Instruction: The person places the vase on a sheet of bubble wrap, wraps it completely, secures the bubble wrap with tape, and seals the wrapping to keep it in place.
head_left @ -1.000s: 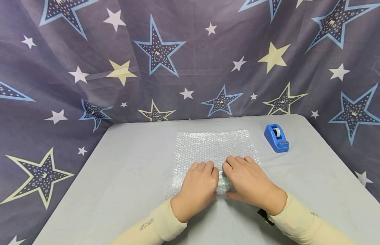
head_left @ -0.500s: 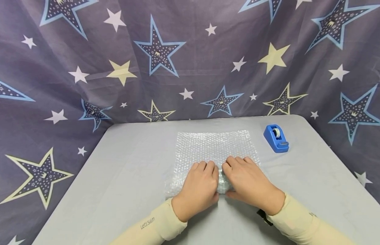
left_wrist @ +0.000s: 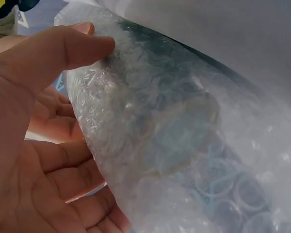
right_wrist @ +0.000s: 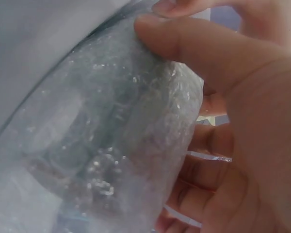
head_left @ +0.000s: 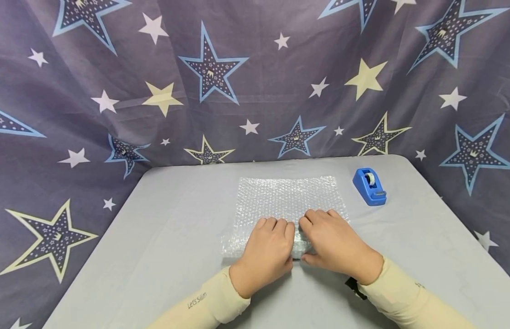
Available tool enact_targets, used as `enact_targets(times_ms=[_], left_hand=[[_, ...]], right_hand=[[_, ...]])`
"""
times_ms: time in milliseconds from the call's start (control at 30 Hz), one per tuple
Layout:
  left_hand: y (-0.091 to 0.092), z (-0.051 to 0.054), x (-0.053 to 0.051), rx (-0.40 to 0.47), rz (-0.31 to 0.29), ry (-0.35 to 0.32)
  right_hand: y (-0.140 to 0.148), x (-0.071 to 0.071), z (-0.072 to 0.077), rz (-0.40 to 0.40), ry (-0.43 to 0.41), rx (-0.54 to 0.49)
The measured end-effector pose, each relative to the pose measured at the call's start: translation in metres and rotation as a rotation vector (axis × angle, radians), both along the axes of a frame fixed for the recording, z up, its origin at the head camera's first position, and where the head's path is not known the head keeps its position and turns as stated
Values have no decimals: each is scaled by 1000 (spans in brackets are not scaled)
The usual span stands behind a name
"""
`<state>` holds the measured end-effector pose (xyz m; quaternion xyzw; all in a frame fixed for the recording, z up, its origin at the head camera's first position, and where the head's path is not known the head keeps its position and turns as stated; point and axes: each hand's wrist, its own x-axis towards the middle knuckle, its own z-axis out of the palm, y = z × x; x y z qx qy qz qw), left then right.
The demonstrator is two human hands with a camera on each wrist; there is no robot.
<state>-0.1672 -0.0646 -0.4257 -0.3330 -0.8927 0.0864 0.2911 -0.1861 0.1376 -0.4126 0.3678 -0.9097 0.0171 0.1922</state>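
Note:
A sheet of bubble wrap (head_left: 285, 196) lies flat at the middle of the table, its near end rolled into a bundle (head_left: 300, 246). My left hand (head_left: 267, 251) grips the bundle's left part, and my right hand (head_left: 337, 244) holds it on the right, thumbs on the near side and fingers over the far side. Through the wrap in the left wrist view, a round, pale rim (left_wrist: 182, 138) shows; the kind of object inside cannot be made out. The right wrist view has the same crinkled bundle (right_wrist: 121, 121) between thumb and fingers.
A blue tape dispenser (head_left: 369, 186) with a roll of tape stands at the back right of the grey-covered table (head_left: 177, 214). Behind the table hangs a dark curtain (head_left: 255, 96) printed with stars.
Both hands keep their grip on the bundle with hardly any movement. The near left edge of the bubble wrap has shifted slightly away from me.

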Motion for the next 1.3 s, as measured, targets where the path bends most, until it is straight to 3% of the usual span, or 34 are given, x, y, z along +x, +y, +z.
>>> enact_targets(times_ms=[367,800,1300], left_hand=[[3,-3,-1,38,4,58],[-3,-2,-7,55,3,-76],[-6,1,-16,93,-31,-77]], right_hand=[[2,-1,1,18,-48,-1],[0,0,1,-12,-32,18],[-3,-1,1,20,12,30]])
